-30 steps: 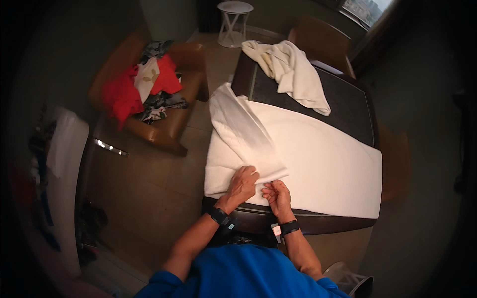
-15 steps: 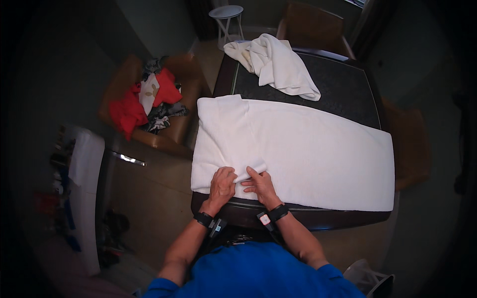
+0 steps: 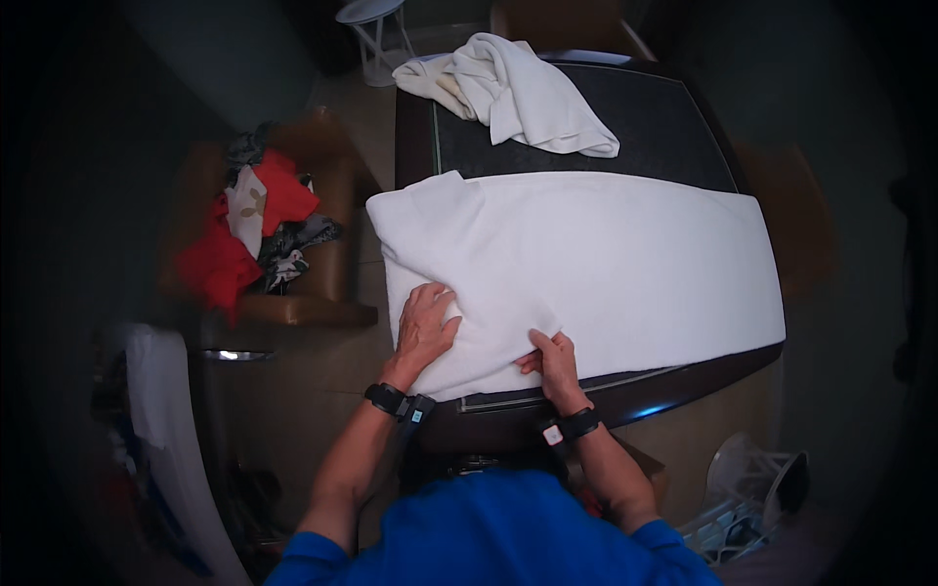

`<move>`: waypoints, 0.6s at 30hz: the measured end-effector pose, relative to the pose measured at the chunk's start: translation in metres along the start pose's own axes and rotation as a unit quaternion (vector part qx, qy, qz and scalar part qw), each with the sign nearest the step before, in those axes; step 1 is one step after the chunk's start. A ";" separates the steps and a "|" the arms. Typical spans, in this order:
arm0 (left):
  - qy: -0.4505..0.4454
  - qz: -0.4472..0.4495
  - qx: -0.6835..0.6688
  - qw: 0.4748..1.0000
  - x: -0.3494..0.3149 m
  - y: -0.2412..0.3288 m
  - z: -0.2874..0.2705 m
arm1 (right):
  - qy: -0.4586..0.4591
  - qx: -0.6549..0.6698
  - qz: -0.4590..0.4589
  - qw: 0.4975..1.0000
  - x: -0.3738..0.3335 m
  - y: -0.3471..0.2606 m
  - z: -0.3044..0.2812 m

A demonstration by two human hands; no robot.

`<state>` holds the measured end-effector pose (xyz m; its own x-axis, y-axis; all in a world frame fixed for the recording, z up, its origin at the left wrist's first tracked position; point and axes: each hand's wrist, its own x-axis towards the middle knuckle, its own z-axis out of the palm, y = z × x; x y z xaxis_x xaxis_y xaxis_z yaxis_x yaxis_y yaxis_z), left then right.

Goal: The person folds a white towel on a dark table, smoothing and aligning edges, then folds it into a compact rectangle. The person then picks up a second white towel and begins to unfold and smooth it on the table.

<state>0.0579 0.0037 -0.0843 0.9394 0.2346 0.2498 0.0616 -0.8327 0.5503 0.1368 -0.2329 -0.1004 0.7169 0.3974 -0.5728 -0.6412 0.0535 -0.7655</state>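
Observation:
A long white towel (image 3: pixel 625 264) lies across the near part of the dark table, with its left end folded over in a loose, wrinkled flap. On that left end rests my left hand (image 3: pixel 422 327), its fingers bent and its thumb apart, pressing on the cloth. At the near edge of the flap, my right hand (image 3: pixel 555 363) pinches the towel between thumb and fingers; the tips of the lower fingers are partly hidden. Both wrists wear black bands.
A second white towel (image 3: pixel 528 98) lies crumpled at the table's far side. The dark table (image 3: pixel 655 122) has a raised brown rim. Left of it, a brown armchair (image 3: pixel 327 234) holds red and patterned clothes (image 3: pixel 283 190). A white stool (image 3: pixel 369 12) stands beyond.
My right hand has moved right, drawing the folded flap with it. My left hand has slid away up the towel and spread out. The towel's near edge has shifted, and the view has turned.

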 end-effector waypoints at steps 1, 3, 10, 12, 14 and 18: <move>-0.004 0.016 0.000 1.000 0.000 -0.003 0.002 | 0.025 -0.021 -0.025 0.999 -0.003 0.002 0.005; -0.027 0.033 -0.022 0.999 -0.005 -0.007 0.003 | 0.074 -0.066 -0.072 0.992 -0.012 0.009 0.016; -0.016 0.084 -0.132 0.988 0.010 -0.036 -0.008 | 0.180 -0.127 -0.074 0.973 -0.034 0.045 0.067; 0.000 0.038 -0.182 0.983 0.020 -0.049 -0.009 | 0.187 -0.136 -0.085 0.969 -0.031 0.059 0.062; 0.024 0.015 -0.191 0.981 0.036 -0.061 -0.022 | 0.189 -0.100 -0.087 0.973 -0.027 0.063 0.062; 0.055 -0.043 -0.106 0.992 0.076 -0.096 -0.043 | 0.169 -0.047 -0.107 0.979 -0.022 0.068 0.060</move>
<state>0.1091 0.1225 -0.0839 0.8905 0.3632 0.2739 0.0568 -0.6862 0.7252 0.0612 -0.1831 -0.1229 0.8914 0.0607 -0.4491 -0.4505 0.0120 -0.8927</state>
